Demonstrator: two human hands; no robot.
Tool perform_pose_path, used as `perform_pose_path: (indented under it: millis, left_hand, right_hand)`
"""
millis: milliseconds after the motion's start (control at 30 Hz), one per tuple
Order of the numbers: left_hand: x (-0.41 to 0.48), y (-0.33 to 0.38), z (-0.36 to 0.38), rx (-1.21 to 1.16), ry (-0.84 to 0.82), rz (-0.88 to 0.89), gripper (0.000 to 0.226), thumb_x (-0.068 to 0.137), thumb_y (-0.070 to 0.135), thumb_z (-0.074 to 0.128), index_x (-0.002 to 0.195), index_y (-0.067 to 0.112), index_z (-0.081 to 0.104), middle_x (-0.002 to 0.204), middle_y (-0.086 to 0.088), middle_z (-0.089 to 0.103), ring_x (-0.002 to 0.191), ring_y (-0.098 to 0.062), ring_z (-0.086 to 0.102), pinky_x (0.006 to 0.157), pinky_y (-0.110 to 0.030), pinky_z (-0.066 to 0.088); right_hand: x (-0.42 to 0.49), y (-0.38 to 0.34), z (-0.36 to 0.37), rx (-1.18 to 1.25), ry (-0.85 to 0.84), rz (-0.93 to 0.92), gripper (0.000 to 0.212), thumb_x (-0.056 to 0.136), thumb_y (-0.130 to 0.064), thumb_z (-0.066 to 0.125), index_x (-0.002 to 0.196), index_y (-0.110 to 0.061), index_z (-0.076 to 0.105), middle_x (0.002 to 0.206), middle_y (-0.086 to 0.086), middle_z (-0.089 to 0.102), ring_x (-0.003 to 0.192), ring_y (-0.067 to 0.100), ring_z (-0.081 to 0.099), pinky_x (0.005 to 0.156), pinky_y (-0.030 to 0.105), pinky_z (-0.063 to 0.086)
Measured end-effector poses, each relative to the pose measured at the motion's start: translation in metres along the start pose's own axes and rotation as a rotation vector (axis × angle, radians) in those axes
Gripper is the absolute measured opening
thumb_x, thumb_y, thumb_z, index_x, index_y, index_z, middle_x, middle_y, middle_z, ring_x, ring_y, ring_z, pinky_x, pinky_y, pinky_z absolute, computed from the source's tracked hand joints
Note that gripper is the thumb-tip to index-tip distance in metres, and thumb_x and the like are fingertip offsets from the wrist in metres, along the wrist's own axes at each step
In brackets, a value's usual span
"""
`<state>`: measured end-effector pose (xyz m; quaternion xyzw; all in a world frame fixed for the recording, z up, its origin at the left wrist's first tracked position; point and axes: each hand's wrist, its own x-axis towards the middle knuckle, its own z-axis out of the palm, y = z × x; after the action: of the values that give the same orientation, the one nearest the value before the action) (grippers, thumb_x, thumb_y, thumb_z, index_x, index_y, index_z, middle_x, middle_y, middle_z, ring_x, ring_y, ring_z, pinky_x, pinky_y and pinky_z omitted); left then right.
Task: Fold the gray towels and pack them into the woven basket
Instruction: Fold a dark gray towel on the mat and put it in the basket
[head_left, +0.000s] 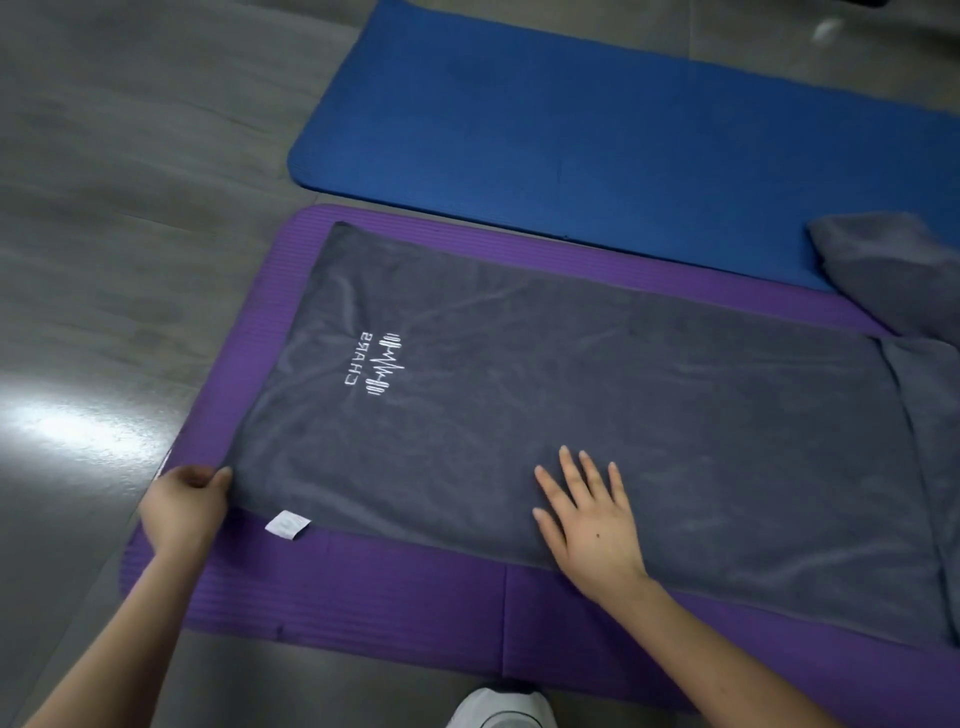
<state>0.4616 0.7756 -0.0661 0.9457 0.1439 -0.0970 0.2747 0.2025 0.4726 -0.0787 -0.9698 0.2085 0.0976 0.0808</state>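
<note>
A towel (571, 389) lies spread on the near mat (363, 597), with the far mat (623, 130) just behind it. A second towel (883, 270) lies at the right, over both mats. The left hand (182, 506) holds the towel's near left corner, and the right hand (587, 519) rests flat by its front edge. A shoe (504, 709) stands before the near mat.

A ribbed purple mat (363, 587) lies on the gray floor (130, 156), and a blue mat (571, 119) lies just behind it, their long edges close together. At the bottom edge the toe of a white shoe (506, 709) rests on the floor near the purple mat. Near the top right is a small white thing (827, 28), seemingly on the floor, too blurred to name.
</note>
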Motion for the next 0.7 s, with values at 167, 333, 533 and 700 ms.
perform_pose_path:
  millis: [167,333,533,700]
  left_hand:
    - [-0.015,0.030,-0.004,-0.243,-0.062,0.157,0.008,0.083,0.013,0.068,0.079,0.008,0.065,0.076,-0.011,0.066,0.073,-0.026,0.065,0.072,-0.032,0.049]
    - [-0.034,0.066,0.001,-0.268,-0.326,0.367,0.019,0.079,0.014,0.074,0.070,0.027,0.064,0.063,0.008,0.065,0.049,0.006,0.055,0.058,-0.022,0.051]
    - [-0.019,0.081,0.010,-0.243,-0.445,0.325,0.021,0.077,0.016,0.076,0.067,0.029,0.063,0.060,0.008,0.060,0.054,-0.002,0.053,0.064,-0.026,0.046]
    - [-0.008,0.085,0.013,-0.303,-0.624,0.260,0.010,0.077,0.012,0.075,0.072,0.017,0.069,0.061,0.005,0.063,0.053,0.002,0.053,0.057,-0.013,0.044]
  right_hand:
    - [0.072,-0.055,-0.033,0.279,0.139,-0.008,0.046,0.092,-0.037,0.040,0.124,-0.011,0.060,0.130,0.013,0.058,0.117,0.028,0.058,0.099,0.042,0.044]
    - [0.160,-0.117,-0.072,0.590,0.009,0.022,0.046,0.095,-0.031,0.050,0.138,-0.014,0.044,0.139,0.005,0.050,0.125,0.021,0.048,0.099,0.027,0.035]
    - [0.242,-0.167,-0.082,0.377,-0.063,-0.134,0.048,0.098,-0.028,0.042,0.144,-0.019,0.034,0.142,0.011,0.043,0.125,0.032,0.044,0.100,0.036,0.036]
    - [0.298,-0.197,-0.082,0.137,-0.032,-0.235,0.048,0.099,-0.020,0.037,0.146,-0.020,0.030,0.151,0.010,0.030,0.133,0.034,0.030,0.105,0.042,0.032]
